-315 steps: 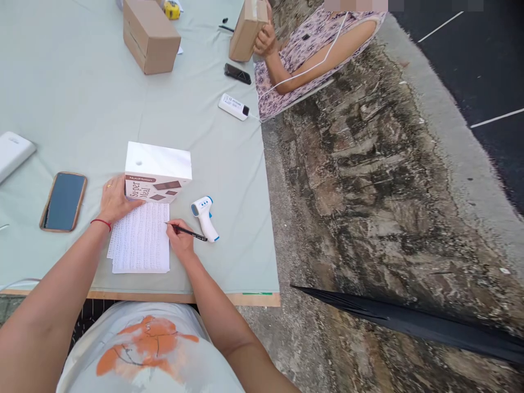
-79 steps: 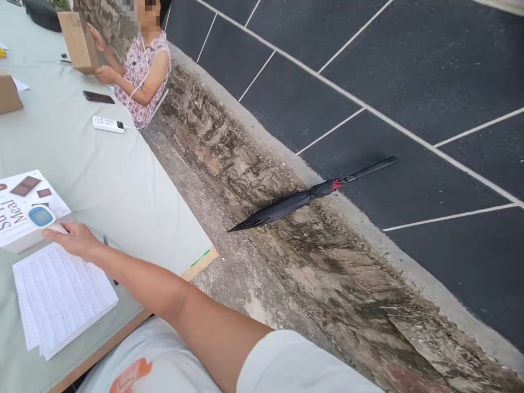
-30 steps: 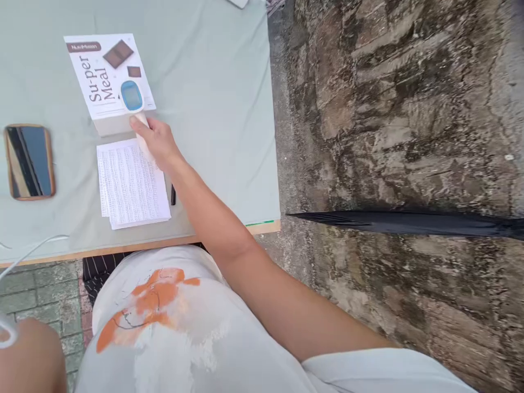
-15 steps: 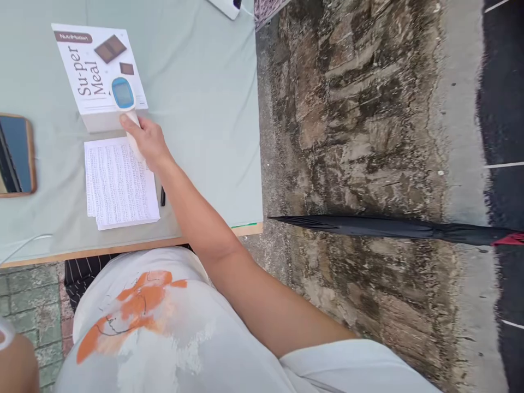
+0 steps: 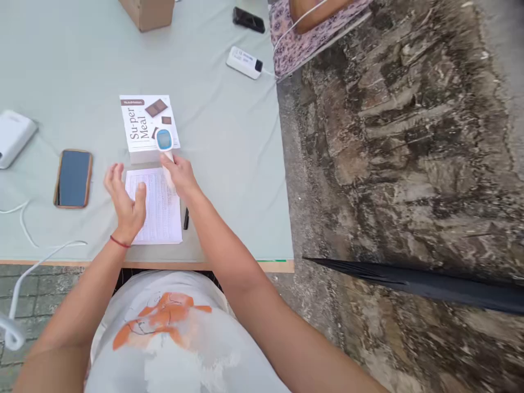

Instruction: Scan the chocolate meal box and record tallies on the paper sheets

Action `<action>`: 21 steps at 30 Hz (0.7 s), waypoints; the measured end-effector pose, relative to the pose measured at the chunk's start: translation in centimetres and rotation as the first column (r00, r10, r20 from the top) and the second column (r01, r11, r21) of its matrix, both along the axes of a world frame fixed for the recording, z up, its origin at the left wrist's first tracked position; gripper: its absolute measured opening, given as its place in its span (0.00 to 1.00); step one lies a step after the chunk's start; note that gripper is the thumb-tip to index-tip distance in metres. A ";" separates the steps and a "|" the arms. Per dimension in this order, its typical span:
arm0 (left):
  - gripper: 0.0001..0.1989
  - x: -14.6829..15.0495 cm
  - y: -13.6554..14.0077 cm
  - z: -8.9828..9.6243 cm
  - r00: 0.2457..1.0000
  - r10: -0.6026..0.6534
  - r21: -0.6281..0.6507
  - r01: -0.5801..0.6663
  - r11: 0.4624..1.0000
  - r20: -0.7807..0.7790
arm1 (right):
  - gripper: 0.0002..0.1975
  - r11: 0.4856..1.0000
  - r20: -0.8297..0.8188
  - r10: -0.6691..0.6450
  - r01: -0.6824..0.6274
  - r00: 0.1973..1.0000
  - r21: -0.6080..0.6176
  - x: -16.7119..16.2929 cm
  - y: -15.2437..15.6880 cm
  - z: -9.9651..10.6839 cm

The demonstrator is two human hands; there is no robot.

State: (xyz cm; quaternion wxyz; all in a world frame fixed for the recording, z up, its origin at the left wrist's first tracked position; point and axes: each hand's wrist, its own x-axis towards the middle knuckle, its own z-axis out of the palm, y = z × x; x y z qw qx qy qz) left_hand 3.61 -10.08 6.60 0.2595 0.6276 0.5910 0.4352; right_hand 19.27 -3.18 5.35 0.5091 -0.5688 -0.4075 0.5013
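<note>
My right hand [image 5: 180, 173] is wrapped round the handle of a white handheld device with a blue-rimmed screen [image 5: 164, 140]; its exact kind is unclear. The device's head overlaps the lower right of a white box [image 5: 137, 143] printed "Su-per Meal" with chocolate pictures. Over the left edge of a stack of printed sheets [image 5: 161, 218], my left hand [image 5: 126, 204] is open, fingers apart and thumb raised, holding nothing. A red string circles that wrist. Just right of the sheets lies a black pen [image 5: 186, 219].
Left on the cloth-covered table [image 5: 229, 180] lie a smartphone [image 5: 73, 179] and a white power bank [image 5: 15, 136]. Farther back are a cardboard box [image 5: 152, 13], a black phone-like object [image 5: 248, 20] and a white cabled device [image 5: 244, 63]. A white cable [image 5: 24, 270] hangs near my left arm.
My left hand has come into view over the sheets, open. The view has shifted, showing more of the table's back and left. My right hand keeps hold of the device over the box.
</note>
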 end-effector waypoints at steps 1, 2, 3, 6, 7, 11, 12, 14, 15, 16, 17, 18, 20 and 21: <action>0.50 -0.5 1.9 -0.4 0.998 0.056 -0.007 -0.056 0.998 -0.021 | 0.24 1.000 -0.012 0.012 -0.013 1.000 -0.022 0.1 -0.1 -0.1; 0.51 -0.9 4.0 -0.9 0.993 0.110 -0.042 -0.112 0.993 -0.040 | 0.24 0.999 -0.023 0.024 -0.025 0.999 -0.044 0.2 -0.1 -0.1; 0.51 -1.2 6.2 -1.3 0.987 0.154 -0.112 -0.159 0.981 -0.056 | 0.23 0.997 -0.032 0.035 -0.037 0.999 -0.063 0.3 -0.1 -0.2; 0.47 -1.4 11.1 -1.5 0.970 0.214 -0.320 -0.241 0.916 -0.118 | 0.24 0.996 -0.058 0.044 -0.048 0.997 -0.073 0.4 -0.2 -0.4; 0.46 -1.3 12.0 -1.4 0.967 0.202 -0.380 -0.247 0.892 -0.154 | 0.24 0.997 -0.068 0.043 -0.047 0.997 -0.061 0.3 -0.2 -0.4; 0.34 -0.5 12.8 -1.2 0.964 0.058 -0.438 -0.170 0.883 -0.258 | 0.25 0.998 -0.092 0.050 -0.053 0.995 -0.031 0.1 -0.5 -0.4; 0.31 -0.5 12.6 -1.4 0.963 0.022 -0.425 -0.140 0.895 -0.269 | 0.26 0.997 -0.094 0.059 -0.063 0.994 -0.035 0.1 -0.7 -0.3; 0.28 -0.7 12.3 -2.0 0.963 -0.038 -0.404 -0.077 0.911 -0.268 | 0.27 0.996 -0.106 0.074 -0.078 0.992 -0.033 0.4 -1.5 0.1; 0.28 -1.0 12.2 -2.3 0.965 -0.067 -0.396 -0.041 0.917 -0.255 | 0.27 0.997 -0.117 0.071 -0.074 0.991 -0.026 0.7 -2.1 0.3; 0.29 -1.4 12.0 -2.7 0.968 -0.095 -0.391 -0.003 0.920 -0.231 | 0.28 0.998 -0.129 0.054 -0.056 0.990 -0.014 1.1 -2.8 0.5; 0.31 -1.7 11.8 -3.1 0.970 -0.135 -0.383 0.049 0.922 -0.200 | 0.28 1.000 -0.140 0.022 -0.023 0.990 0.000 1.6 -3.5 0.6; 0.34 -2.1 11.6 -3.5 0.969 -0.182 -0.367 0.109 0.924 -0.169 | 0.28 1.000 -0.143 -0.013 0.014 0.990 0.006 2.2 -4.3 0.8; 0.39 -2.8 11.1 -4.2 0.954 -0.272 -0.312 0.222 0.924 -0.125 | 0.27 0.999 -0.088 -0.039 0.039 0.995 -0.005 3.6 -5.9 0.9; 0.41 -3.0 10.9 -4.6 0.949 -0.296 -0.284 0.254 0.924 -0.113 | 0.26 0.999 -0.043 -0.032 0.031 0.999 -0.022 4.3 -6.6 0.8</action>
